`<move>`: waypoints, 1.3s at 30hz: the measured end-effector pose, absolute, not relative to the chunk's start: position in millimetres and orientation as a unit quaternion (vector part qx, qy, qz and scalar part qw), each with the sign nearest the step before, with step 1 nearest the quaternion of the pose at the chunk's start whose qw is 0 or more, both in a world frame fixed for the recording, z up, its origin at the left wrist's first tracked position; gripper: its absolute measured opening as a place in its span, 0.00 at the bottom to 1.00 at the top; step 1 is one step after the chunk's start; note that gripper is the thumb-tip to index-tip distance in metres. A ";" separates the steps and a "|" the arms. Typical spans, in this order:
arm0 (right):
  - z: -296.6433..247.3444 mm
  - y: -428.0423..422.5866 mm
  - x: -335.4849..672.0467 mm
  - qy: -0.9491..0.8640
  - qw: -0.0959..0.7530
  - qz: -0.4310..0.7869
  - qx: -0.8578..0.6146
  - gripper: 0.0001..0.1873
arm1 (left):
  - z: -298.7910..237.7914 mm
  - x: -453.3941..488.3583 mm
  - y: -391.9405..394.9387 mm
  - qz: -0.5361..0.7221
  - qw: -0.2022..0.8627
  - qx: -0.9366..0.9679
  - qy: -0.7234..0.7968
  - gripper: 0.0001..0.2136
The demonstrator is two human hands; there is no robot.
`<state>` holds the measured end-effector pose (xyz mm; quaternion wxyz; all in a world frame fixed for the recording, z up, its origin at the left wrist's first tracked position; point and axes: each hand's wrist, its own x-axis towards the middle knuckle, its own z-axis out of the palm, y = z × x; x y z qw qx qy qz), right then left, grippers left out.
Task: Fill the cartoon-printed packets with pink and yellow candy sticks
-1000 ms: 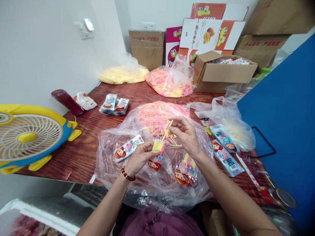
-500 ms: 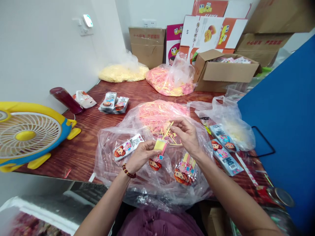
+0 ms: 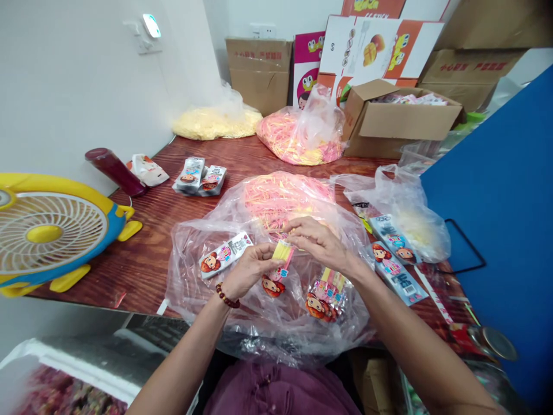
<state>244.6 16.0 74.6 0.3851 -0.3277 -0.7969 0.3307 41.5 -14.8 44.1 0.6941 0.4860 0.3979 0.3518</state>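
The left hand (image 3: 253, 268) pinches the printed packet (image 3: 280, 270) between thumb and fingers, above the clear plastic (image 3: 276, 343). It looks light, its film slippery, the yellow sticks (image 3: 283, 251) probably brittle; the side edges suit a gentle hold. The right hand's (image 3: 319, 242) fingers curl at its top, whether gripping anything I can't tell.

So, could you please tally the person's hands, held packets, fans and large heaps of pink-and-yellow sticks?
Hands: 2, left hand and right hand
Held packet: 1
Fan: 1
Pink-and-yellow heaps: 2, front heap and back heap
Total: 6
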 end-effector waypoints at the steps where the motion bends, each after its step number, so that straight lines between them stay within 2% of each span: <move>1: 73.2 17.1 245.5 -0.806 0.362 0.338 -0.322 0.09 | 42.4 41.5 -14.5 0.348 0.691 0.487 0.405 0.13; 4: 68.5 17.9 248.5 -0.808 0.325 0.375 -0.318 0.09 | 39.4 41.7 -14.2 0.349 0.683 0.489 0.415 0.12; 9: 65.0 4.0 260.0 -0.701 0.384 0.457 -0.390 0.10 | 45.5 48.5 -16.0 0.340 0.667 0.511 0.423 0.10; 15: 59.2 -23.7 299.4 -0.610 0.365 0.529 -0.463 0.11 | 44.9 86.8 -20.2 0.316 0.677 0.562 0.354 0.10; 18: 44.1 -32.6 328.0 -0.585 0.313 0.551 -0.506 0.12 | 32.8 108.0 -24.1 0.277 0.651 0.623 0.334 0.12; 23: 6.8 -48.8 351.3 -0.623 0.276 0.451 -0.577 0.13 | 7.2 134.2 -30.6 0.184 0.452 0.767 0.416 0.18; 26: -5.1 -54.9 352.0 -0.628 0.270 0.404 -0.609 0.10 | -3.1 149.1 -32.9 0.142 0.397 0.802 0.424 0.26; 30: -8.8 -54.0 358.5 -0.643 0.254 0.320 -0.648 0.09 | -12.5 166.4 -35.0 0.143 0.352 0.816 0.437 0.26; 36: 1.9 -56.1 371.8 -0.702 0.126 0.149 -0.685 0.09 | -21.7 175.8 -41.8 0.158 0.349 0.810 0.444 0.21; 39: 16.4 -48.2 357.5 -0.708 0.156 0.076 -0.684 0.11 | -19.5 174.2 -45.1 0.171 0.352 0.809 0.438 0.24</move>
